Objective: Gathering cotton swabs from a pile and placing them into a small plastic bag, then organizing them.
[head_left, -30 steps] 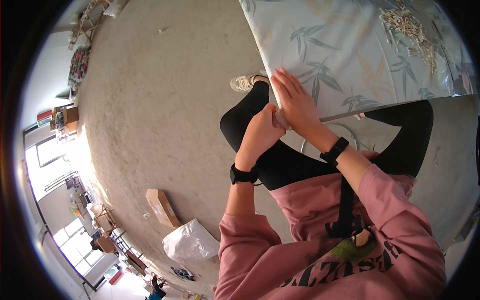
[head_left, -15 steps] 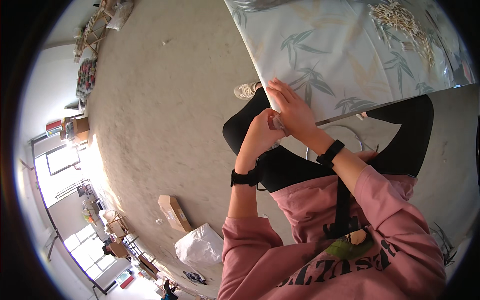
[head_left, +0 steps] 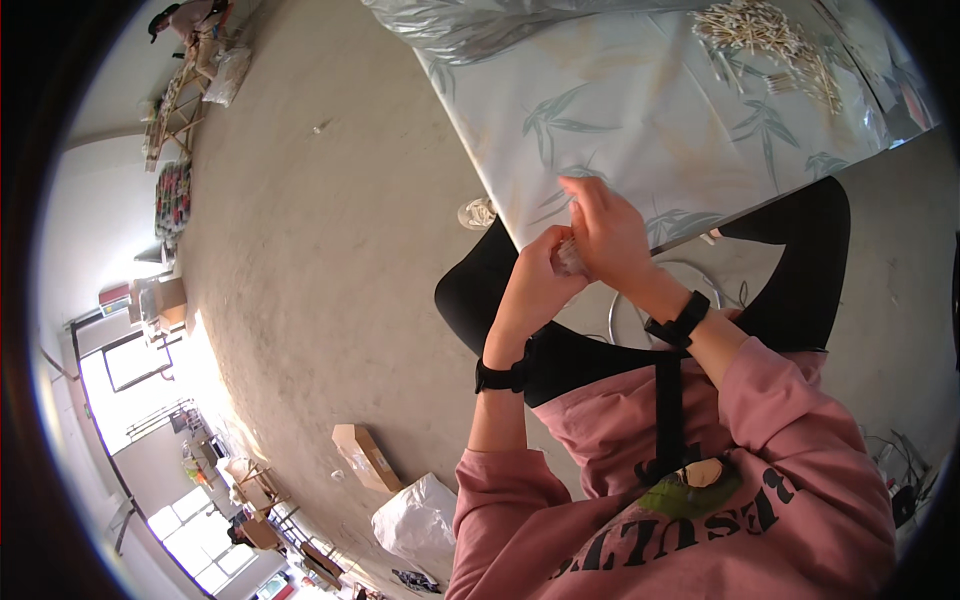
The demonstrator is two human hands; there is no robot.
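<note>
At the near left corner of the table, my left hand (head_left: 535, 285) has its fingers curled round a small whitish, see-through crumpled thing (head_left: 570, 258), perhaps plastic. What lies inside it does not show. Against its right side rests my right hand (head_left: 612, 240), its fingers stretched forward over the table edge and slightly blurred; its thumb is hidden. A patterned tablecloth (head_left: 640, 120) with green leaves covers the table. Toward its far right lies a loose pile of cotton swabs (head_left: 765, 35) with pale wooden sticks.
A grey plastic bag (head_left: 470, 30) lies along the table's far edge. On the floor to the left are a cardboard box (head_left: 365, 458) and a white sack (head_left: 420, 520). Another person (head_left: 195, 25) bends over a wooden rack at far left. Below the table curves a pale hose (head_left: 615, 320).
My right hand's fingers have lifted from the table's left edge and shifted right. More of the whitish thing shows in my left hand. The view has shifted, bringing another person into sight.
</note>
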